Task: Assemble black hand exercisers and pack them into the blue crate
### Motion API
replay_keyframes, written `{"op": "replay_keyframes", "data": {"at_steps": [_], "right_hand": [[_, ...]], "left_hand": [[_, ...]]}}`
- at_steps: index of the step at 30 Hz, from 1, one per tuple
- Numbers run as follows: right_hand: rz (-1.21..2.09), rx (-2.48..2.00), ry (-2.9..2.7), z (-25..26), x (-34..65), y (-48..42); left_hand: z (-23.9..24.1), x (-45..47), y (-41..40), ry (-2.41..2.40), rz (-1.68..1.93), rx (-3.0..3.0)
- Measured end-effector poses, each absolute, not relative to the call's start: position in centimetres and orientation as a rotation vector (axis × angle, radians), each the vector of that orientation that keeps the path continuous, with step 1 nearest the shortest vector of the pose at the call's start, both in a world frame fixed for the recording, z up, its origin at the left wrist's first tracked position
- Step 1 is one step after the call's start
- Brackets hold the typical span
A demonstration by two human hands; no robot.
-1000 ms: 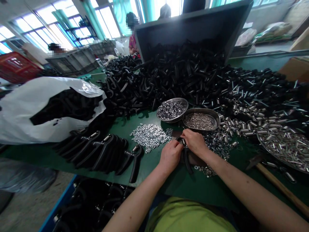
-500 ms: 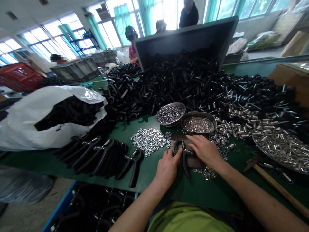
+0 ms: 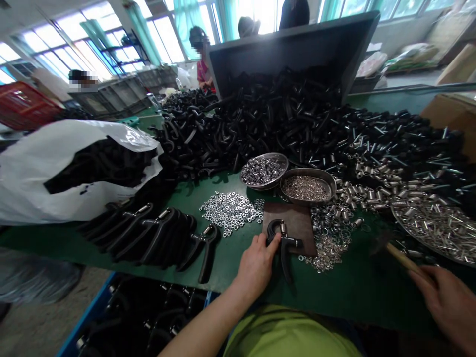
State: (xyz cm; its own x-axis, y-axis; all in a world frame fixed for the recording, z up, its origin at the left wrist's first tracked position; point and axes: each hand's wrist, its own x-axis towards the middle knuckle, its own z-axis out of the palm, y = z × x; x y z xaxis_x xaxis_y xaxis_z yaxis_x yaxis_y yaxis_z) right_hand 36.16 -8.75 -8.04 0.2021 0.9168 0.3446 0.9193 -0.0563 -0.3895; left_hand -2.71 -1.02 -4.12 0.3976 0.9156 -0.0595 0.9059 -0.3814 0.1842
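Steadying the black spring grip (image 3: pixel 285 260), apparently so it cannot slide, the left hand (image 3: pixel 256 265) is grasping its left side; the grip is lying partly on the brown plate (image 3: pixel 303 220), one leg pointing near over the green surface (image 3: pixel 334 297). At the right, the right hand (image 3: pixel 451 302) is clasping the hammer (image 3: pixel 403 259) by its wooden shaft, probably for control. Loose washers (image 3: pixel 230 213) are lying left, seemingly within easy reach.

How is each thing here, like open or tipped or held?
Black hand grip: lying flat, spread apart, held by the left hand
Hammer: held in the right hand
White bag: open, black parts inside
Grey bin: tipped, black parts at its mouth
Round bowl: shiny metal pieces inside
Oval dish: tiny metal bits inside
Blue crate: open, black grips inside
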Motion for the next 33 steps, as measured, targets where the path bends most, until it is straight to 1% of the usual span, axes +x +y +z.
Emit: {"op": "replay_keyframes", "data": {"at_steps": [2,5,7,9,11,14,16,18,20,23,26,29,31,33], "right_hand": [[0.181,-1.986,-1.664,-4.8,31.8,-6.8],[0.433,-1.773,-1.752,-1.5,24.8,-3.3],[0.473,-1.662,-1.866,-1.2,21.2,-1.2],[0.513,-1.632,-2.024,-2.0,19.1,0.4],[0.567,-1.643,-2.123,-2.9,18.5,1.1],[0.576,-1.638,-2.082,-3.0,19.7,0.3],[0.469,-1.668,-2.009,-2.6,21.4,-1.2],[0.249,-1.75,-1.952,-2.6,23.6,-3.3],[-0.045,-1.863,-1.921,-3.5,26.2,-5.5],[-0.448,-2.062,-1.911,-6.1,30.4,-8.6],[-0.602,-2.162,-1.97,-8.4,34.1,-10.5],[-0.585,-2.185,-1.963,-9.0,35.9,-10.8],[-0.564,-2.179,-1.915,-8.5,35.6,-10.1],[-0.488,-2.074,-1.915,-7.7,34.2,-9.0]], "left_hand": [[-4.1,-2.7,-1.0,1.63,0.083,2.476],[-4.0,-2.6,-1.1,1.646,0.089,2.493],[-4.0,-2.5,-1.2,1.654,0.078,2.498],[-4.0,-2.4,-1.3,1.662,0.071,2.497],[-4.0,-2.4,-1.3,1.668,0.082,2.488],[-4.1,-2.7,-1.1,1.655,0.149,2.447],[-4.1,-3.1,-0.9,1.628,0.275,2.361],[-4.2,-3.5,-0.6,1.557,0.465,2.137],[-4.4,-3.4,-0.4,1.413,0.632,1.726],[-4.6,-2.4,-0.6,1.191,0.755,1.01],[-4.6,-0.9,-1.2,1.121,0.808,0.614],[-4.3,-0.1,-1.8,1.168,0.82,0.676],[-4.0,0.0,-2.2,1.236,0.785,0.911],[-3.6,-0.3,-2.5,1.298,0.73,1.183]]}}
